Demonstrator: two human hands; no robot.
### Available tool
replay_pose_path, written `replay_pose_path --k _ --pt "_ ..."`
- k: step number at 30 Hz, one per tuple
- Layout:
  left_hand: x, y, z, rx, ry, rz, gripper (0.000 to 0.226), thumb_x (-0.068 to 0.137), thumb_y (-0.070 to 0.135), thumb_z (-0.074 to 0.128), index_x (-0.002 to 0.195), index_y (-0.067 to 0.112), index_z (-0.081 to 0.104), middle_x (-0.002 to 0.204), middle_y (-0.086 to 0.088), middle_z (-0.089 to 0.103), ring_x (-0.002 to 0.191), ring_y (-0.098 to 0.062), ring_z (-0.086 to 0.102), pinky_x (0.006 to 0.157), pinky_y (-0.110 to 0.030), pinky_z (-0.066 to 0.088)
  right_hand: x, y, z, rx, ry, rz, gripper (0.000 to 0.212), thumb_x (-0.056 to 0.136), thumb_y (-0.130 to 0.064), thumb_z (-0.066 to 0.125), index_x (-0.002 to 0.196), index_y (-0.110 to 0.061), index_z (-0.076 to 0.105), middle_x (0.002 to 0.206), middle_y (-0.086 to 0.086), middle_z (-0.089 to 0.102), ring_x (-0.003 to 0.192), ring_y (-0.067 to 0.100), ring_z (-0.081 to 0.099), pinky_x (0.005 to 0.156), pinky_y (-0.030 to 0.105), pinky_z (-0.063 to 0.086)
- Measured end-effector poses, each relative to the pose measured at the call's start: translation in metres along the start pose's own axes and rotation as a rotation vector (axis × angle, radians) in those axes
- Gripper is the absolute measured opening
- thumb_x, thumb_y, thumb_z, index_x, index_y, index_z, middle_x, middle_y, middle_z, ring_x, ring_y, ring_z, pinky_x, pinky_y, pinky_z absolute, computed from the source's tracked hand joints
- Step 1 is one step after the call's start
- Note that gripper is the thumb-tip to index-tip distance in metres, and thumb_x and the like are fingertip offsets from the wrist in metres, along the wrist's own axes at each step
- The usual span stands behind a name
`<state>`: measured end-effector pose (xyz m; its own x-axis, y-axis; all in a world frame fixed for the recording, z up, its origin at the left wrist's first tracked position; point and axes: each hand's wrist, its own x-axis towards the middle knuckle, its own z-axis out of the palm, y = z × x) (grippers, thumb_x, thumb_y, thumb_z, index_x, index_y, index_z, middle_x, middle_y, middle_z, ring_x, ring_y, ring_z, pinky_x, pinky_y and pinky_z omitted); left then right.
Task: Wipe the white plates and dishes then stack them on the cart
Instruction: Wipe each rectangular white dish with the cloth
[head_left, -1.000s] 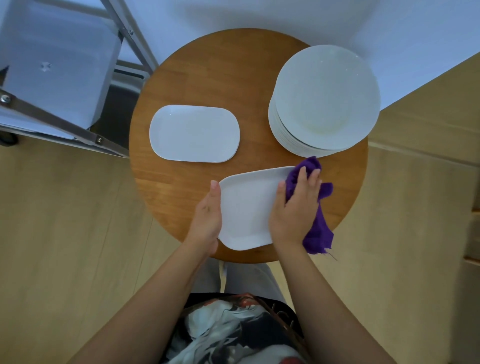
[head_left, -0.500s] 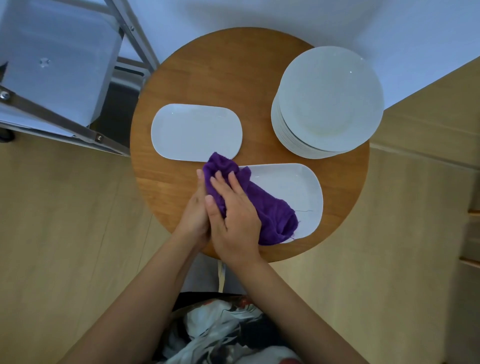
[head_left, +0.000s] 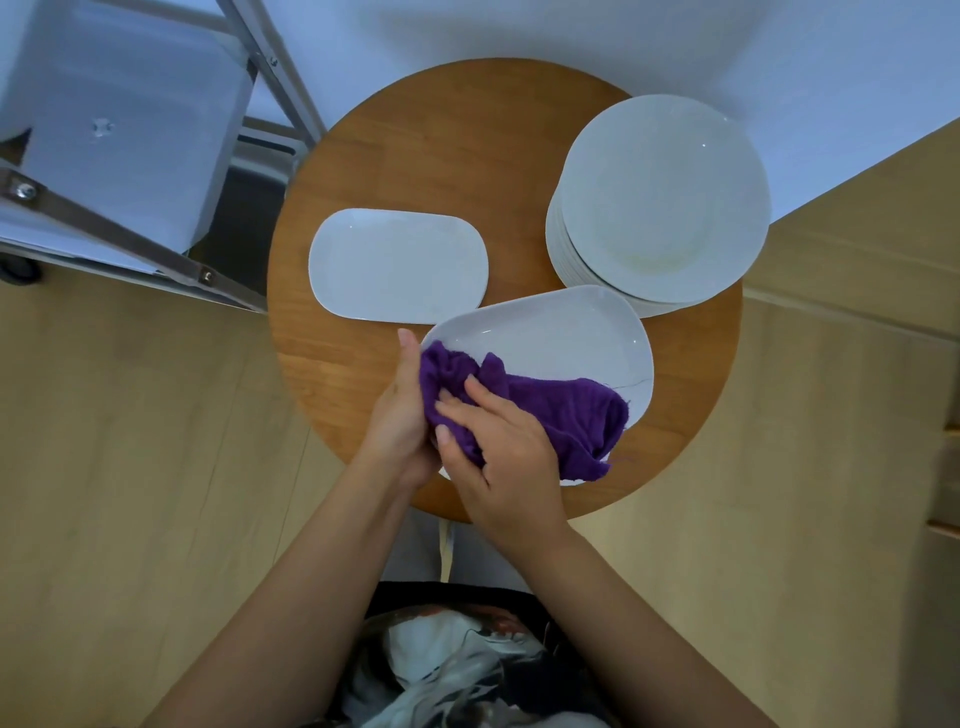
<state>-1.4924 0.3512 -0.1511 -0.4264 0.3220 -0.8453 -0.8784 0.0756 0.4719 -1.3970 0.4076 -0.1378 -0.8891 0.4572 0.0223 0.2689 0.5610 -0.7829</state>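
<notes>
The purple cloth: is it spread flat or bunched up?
Bunched up: the purple cloth lies in folds on the dish under the right hand.

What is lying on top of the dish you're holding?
A purple cloth covers the near part of the dish, pressed by the right hand. The dish surface beneath the cloth is hidden.

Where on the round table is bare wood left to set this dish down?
Bare wood on the round table lies beyond the oblong dish, left of the plate stack, and a strip at the left edge. Crowded near the front: held dish, purple cloth, both hands.
</notes>
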Motion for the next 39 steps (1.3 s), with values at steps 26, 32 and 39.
replay_pose_path --k 26,32,39 --pt "-0.073 0.098 0.010 0.249 -0.063 0.212 0.056 0.091 0.065 0.025 0.117 0.028 0.058 0.111 -0.007 0.068 0.105 -0.029 0.063 0.091 -0.048 0.051 0.040 -0.029 -0.111 -0.135 0.461 0.139 0.046 0.095 -0.039 0.036 0.119 -0.008 0.062 0.132 0.013 0.056 0.129 0.023 0.044 0.111 0.053 0.024" --pt "-0.103 0.110 0.022 0.380 -0.115 0.245 0.069 0.085 0.075 0.024 0.103 0.022 0.065 0.092 -0.006 0.074 0.091 -0.023 0.069 0.073 -0.032 0.055 0.042 -0.133 -0.086 0.033 -0.134 -0.112 0.062 0.093 -0.043 0.042 0.148 -0.026 0.020 0.152 -0.011 0.022 0.139 -0.006 0.005 0.118 0.038 0.014" --pt "-0.136 0.122 0.011 0.558 -0.256 0.449 0.059 0.068 0.083 0.024 0.097 0.052 0.065 0.100 0.013 0.072 0.103 -0.010 0.063 0.087 -0.031 0.051 0.061 -0.132 -0.115 -0.577 -0.279 -0.352 0.079 0.088 -0.043 0.058 0.151 -0.023 0.013 0.159 0.001 0.008 0.145 0.018 0.002 0.112 0.029 -0.007"
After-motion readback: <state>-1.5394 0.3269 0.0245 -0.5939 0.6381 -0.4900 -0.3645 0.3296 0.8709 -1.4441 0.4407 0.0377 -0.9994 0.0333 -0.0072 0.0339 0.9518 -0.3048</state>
